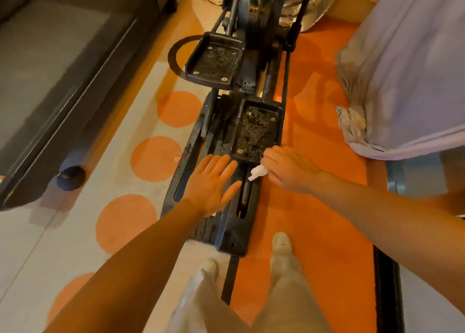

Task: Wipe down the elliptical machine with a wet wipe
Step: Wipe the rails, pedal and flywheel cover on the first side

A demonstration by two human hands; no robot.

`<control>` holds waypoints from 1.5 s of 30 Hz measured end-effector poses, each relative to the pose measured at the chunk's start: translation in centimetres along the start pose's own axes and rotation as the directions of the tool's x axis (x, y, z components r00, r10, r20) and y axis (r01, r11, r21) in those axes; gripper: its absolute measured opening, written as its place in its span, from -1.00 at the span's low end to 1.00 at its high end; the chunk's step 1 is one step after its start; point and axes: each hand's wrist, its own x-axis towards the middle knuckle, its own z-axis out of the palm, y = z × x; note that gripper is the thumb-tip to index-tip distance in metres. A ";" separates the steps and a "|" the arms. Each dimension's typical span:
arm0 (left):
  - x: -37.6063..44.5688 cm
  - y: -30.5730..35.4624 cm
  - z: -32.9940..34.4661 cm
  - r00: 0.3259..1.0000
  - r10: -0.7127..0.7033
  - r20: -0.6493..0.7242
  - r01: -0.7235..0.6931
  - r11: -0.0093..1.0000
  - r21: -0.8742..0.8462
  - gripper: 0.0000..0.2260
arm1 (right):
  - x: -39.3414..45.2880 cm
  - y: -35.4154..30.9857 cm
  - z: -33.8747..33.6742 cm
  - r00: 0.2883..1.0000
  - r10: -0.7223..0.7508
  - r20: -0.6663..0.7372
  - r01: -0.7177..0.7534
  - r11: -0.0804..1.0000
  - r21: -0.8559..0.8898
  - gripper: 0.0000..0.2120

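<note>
Pale trouser legs (276, 295) fill the bottom centre of the frame. Just above, the left hand (211, 184) lies spread flat on the elliptical machine (226, 232) rail at centre. Right of it, the right hand (289, 168) pinches a bunched white wet wipe (258, 173) against the near edge of the lower pedal (258, 129).

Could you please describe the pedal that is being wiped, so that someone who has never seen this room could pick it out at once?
Find the black elliptical machine standing on the orange floor mat. It has two black tray-like pedals; take the nearer pedal, on the right, whose rear corner the right hand touches while gripping a white wet wipe. The other pedal sits farther away, to the left.
</note>
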 end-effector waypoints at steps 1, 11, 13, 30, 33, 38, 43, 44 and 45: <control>0.3 0.6 0.3 0.998 -0.057 -0.010 0.058 0.998 0.010 -0.43 | 0.6 1.1 0.5 0.998 -0.058 -0.008 0.058 0.998 0.002 -0.82; -1.1 10.0 3.2 0.799 -0.601 -0.011 0.601 0.799 0.030 -0.46 | 3.2 5.8 2.2 0.837 -0.548 0.008 0.546 0.835 0.069 -0.72; -2.1 11.7 3.4 0.757 -0.651 -0.050 0.653 0.757 0.028 -0.50 | 3.1 5.3 2.7 0.808 -0.588 0.027 0.584 0.806 0.098 -0.73; -14.3 20.6 21.8 0.463 -0.886 0.032 0.886 0.462 -0.042 -0.49 | -3.6 -1.1 21.3 0.618 -0.728 0.296 0.706 0.680 0.199 -0.92; -15.2 21.2 28.3 0.380 -0.924 0.030 0.925 0.379 -0.039 -0.48 | -4.2 -1.2 28.1 0.599 -0.731 0.327 0.711 0.673 0.204 -0.89; -15.9 21.0 41.0 0.325 -0.942 0.081 0.946 0.322 -0.040 -0.46 | -5.3 -0.4 40.2 0.548 -0.753 0.364 0.757 0.632 0.167 -0.95; -17.2 18.9 51.0 0.344 -0.938 0.051 0.939 0.344 -0.002 -0.46 | -5.6 0.0 48.8 0.505 -0.786 0.356 0.786 0.589 0.185 -0.92; -17.7 18.3 52.5 0.360 -0.932 0.041 0.933 0.360 0.005 -0.46 | -5.4 -0.2 49.9 0.498 -0.798 0.340 0.791 0.578 0.198 -0.90; -18.2 17.6 53.7 0.381 -0.924 0.028 0.924 0.381 0.016 -0.46 | -5.2 -0.5 50.9 0.494 -0.810 0.315 0.797 0.567 0.208 -0.89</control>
